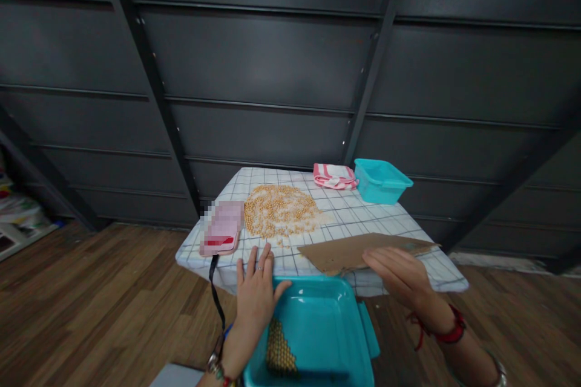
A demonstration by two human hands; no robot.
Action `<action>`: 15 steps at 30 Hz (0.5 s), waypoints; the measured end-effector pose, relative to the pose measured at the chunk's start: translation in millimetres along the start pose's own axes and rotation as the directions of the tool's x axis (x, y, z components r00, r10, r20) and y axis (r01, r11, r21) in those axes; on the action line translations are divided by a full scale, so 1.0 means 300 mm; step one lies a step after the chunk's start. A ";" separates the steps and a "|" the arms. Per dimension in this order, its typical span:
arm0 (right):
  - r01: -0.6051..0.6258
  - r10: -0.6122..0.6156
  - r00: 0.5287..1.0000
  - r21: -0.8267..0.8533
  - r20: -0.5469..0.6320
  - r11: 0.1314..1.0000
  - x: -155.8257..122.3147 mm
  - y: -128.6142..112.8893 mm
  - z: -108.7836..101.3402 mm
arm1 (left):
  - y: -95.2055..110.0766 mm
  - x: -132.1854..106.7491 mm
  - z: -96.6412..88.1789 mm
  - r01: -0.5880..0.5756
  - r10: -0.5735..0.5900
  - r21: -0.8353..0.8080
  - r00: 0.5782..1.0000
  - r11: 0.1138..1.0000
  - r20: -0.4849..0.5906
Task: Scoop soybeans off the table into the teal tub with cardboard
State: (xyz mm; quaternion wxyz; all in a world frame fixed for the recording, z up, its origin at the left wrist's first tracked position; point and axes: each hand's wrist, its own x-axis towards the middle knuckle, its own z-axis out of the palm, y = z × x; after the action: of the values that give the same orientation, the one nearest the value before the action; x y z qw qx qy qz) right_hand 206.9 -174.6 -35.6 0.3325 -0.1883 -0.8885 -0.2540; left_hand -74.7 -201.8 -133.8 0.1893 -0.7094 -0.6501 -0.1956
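Observation:
A pile of small tan beads (280,210) lies spread on a small table with a white checked cloth (372,221). My left hand (256,290) rests with fingers stretched out, on the far left rim of a teal plastic tub (318,329) held against the table's near edge. Some beads (278,347) lie in the tub's near left corner. My right hand (397,272) holds the near edge of a flat piece of brown cardboard (363,249) that lies on the cloth right of the pile, fingers closed on it.
A second teal tub (381,180) and a folded pink-and-white striped cloth (334,175) sit at the table's far right. A pink phone-like object (222,228) with a black strap lies at the left edge. Dark metal wall behind, wooden floor around.

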 end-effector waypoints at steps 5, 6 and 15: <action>0.012 -0.011 1.000 -0.020 0.015 1.000 -0.005 0.000 0.011 | 0.002 0.000 -0.002 0.006 -0.006 0.010 1.000 1.000 0.009; 0.008 -0.007 1.000 -0.013 0.027 1.000 -0.010 -0.001 0.013 | 0.003 0.000 -0.002 0.005 -0.005 0.012 1.000 1.000 0.010; -0.011 0.011 1.000 0.001 -0.024 1.000 -0.021 0.007 0.003 | 0.005 0.002 -0.003 -0.007 0.007 0.029 1.000 1.000 0.002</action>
State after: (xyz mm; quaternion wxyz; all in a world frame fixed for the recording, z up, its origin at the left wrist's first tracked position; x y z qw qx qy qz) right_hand 212.0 -173.4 -39.6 0.3446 -0.1900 -0.8835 -0.2542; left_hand -73.2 -201.9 -132.8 0.2000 -0.7091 -0.6504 -0.1848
